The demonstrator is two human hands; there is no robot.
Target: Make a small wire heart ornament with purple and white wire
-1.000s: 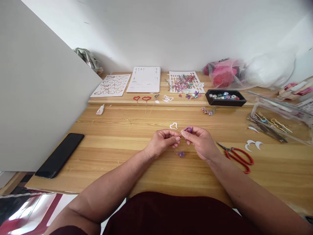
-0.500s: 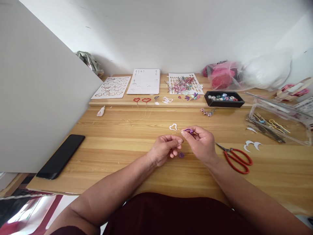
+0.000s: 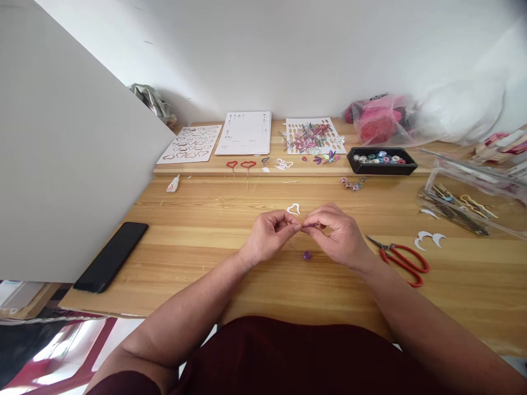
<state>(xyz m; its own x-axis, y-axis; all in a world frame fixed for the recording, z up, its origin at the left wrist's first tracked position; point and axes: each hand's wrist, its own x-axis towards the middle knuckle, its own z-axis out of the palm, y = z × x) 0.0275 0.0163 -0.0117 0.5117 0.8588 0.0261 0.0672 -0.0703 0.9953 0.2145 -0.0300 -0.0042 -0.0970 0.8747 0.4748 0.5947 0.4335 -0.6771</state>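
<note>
My right hand [image 3: 337, 235] pinches a purple thread-wrapped wire piece [image 3: 314, 224], mostly covered by the fingers. My left hand [image 3: 268, 236] is closed, thumb against forefinger, its tips meeting the right fingertips. What lies between the left fingertips is too small to make out. Just below the hands a small purple spool [image 3: 307, 255] sits on the table, and a thin thread runs from it toward my left hand. Beyond the fingertips lies a white heart-shaped cutout [image 3: 293, 209]. Red-handled scissors [image 3: 405, 258] rest to the right of my right hand.
Along the back ledge are a black tray [image 3: 382, 168] of beads, red heart shapes [image 3: 247, 164] on stems and patterned sheets [image 3: 242, 133]. A clear box [image 3: 465, 200] of metal pieces and white crescents [image 3: 429, 237] lie right. A phone [image 3: 111, 258] and glue bottle [image 3: 173, 184] lie left.
My left hand has moved up and closed its fingertips against the right ones. The purple piece and gold wire, plainer to see before, are now largely hidden. The view has shifted slightly.
</note>
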